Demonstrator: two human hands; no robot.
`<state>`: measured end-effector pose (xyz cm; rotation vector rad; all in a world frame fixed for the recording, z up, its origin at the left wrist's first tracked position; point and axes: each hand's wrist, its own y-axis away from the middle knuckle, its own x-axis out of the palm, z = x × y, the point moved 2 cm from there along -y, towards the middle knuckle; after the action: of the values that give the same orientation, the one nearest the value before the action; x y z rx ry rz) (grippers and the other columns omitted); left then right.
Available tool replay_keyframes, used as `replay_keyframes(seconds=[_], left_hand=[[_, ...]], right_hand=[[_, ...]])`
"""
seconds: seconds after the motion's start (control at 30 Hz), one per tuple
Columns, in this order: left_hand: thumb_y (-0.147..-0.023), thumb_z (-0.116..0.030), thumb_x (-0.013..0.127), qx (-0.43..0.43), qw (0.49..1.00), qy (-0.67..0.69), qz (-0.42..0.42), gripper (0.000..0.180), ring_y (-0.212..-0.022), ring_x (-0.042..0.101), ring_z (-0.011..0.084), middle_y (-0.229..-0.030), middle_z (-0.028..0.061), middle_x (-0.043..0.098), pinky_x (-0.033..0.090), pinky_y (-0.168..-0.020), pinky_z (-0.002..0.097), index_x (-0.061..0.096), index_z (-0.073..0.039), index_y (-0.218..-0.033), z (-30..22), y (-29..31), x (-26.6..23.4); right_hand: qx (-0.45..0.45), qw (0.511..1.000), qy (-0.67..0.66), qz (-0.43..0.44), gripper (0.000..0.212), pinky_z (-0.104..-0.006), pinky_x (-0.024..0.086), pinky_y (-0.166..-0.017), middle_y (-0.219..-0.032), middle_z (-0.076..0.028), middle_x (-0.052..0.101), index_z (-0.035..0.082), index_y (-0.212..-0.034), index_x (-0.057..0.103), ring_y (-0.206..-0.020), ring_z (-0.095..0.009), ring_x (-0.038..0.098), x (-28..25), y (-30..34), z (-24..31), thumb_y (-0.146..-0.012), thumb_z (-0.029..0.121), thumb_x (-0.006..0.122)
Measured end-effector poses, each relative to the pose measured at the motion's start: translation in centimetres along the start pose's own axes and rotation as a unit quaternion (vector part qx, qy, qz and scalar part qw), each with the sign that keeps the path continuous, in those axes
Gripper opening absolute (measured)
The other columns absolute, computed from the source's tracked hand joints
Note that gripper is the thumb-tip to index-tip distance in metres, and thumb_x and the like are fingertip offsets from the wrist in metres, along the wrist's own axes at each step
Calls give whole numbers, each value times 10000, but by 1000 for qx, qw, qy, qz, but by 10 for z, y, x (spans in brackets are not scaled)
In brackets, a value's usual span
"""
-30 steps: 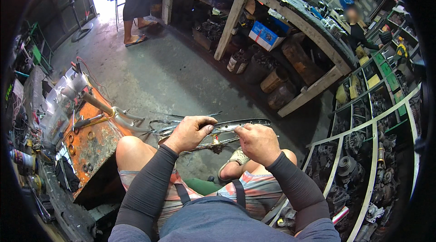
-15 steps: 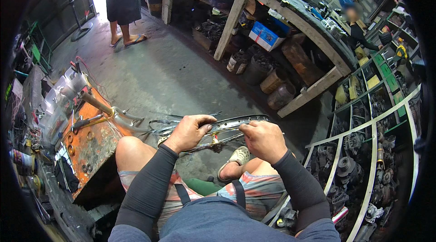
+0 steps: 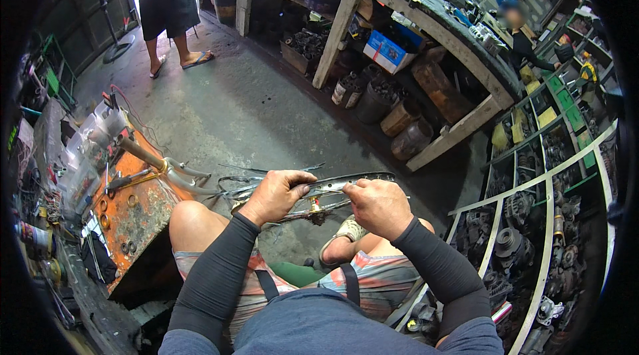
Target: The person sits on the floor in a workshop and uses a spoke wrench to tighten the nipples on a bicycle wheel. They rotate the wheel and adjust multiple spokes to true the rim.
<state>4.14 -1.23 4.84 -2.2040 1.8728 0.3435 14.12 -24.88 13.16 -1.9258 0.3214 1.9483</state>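
I sit with a spoked metal wheel rim (image 3: 363, 179) held above my knees. My left hand (image 3: 274, 195) grips the rim's near edge, fingers curled over it. To its right, my right hand (image 3: 377, 204) is closed on the rim, pinching at a spoke end. Thin loose spokes (image 3: 249, 188) fan out to the left of the rim, and the hub (image 3: 314, 207) shows between my hands. Both forearms wear long dark sleeves.
An orange rusty metal stand (image 3: 133, 212) with a fork and tools stands at my left. A long wooden workbench (image 3: 426, 15) with boxes and jars beneath runs across the back. Shelves of engine parts (image 3: 532, 222) fill the right. A person in sandals (image 3: 166, 15) stands far left on concrete.
The standing person has walked leftward along the floor. My hands stay on the rim, with my right hand shifting slightly along it.
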Motion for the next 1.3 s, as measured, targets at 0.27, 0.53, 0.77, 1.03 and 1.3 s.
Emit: replay_keyframes(seconds=[0.27, 0.53, 0.77, 1.03, 1.3], left_hand=[[-1067, -66, 791, 11, 1000, -8, -17, 278, -1025, 810, 159, -1169, 125, 888, 639, -942, 355, 845, -42, -1339, 5, 0, -1], [-1078, -84, 782, 28, 999, -20, -31, 275, -1018, 814, 177, -1168, 131, 885, 635, -943, 359, 840, -48, -1344, 10, -3, -3], [-1072, -82, 787, 18, 999, -15, -29, 274, -1029, 815, 177, -1153, 133, 884, 636, -944, 363, 842, -50, -1339, 4, -2, -1], [-1053, 50, 722, 104, 994, -25, -34, 370, -1090, 815, 240, -1197, 129, 859, 635, -1003, 386, 796, -55, -1400, 4, -2, -1], [-994, -20, 808, 169, 969, -173, 40, 233, -1038, 812, 348, -1152, 128, 835, 654, -912, 412, 826, -64, -1222, -11, -12, -17]], right_hand=[[2, 1000, 7, -22, 240, -467, 653, -772, -988, -121, 793, 52, -1156, 746, -879, -327, 806, 11, 5, 17, -931, 133, 723], [-13, 998, -10, -60, 159, -469, 638, -734, -892, -80, 764, 136, -1088, 819, -826, -319, 792, -9, -2, 1, -939, 190, 801], [-47, 999, 21, 9, 166, -478, 643, -738, -921, -88, 775, 117, -1084, 813, -849, -326, 802, -6, -15, -6, -935, 186, 792], [-43, 998, -23, -33, 210, -478, 647, -753, -931, -81, 761, 127, -1145, 799, -868, -320, 798, 15, -14, -11, -938, 160, 789], [-52, 993, -41, -102, 194, -458, 642, -744, -915, -75, 751, 117, -1089, 761, -856, -324, 793, 13, -9, -30, -908, 178, 796]])
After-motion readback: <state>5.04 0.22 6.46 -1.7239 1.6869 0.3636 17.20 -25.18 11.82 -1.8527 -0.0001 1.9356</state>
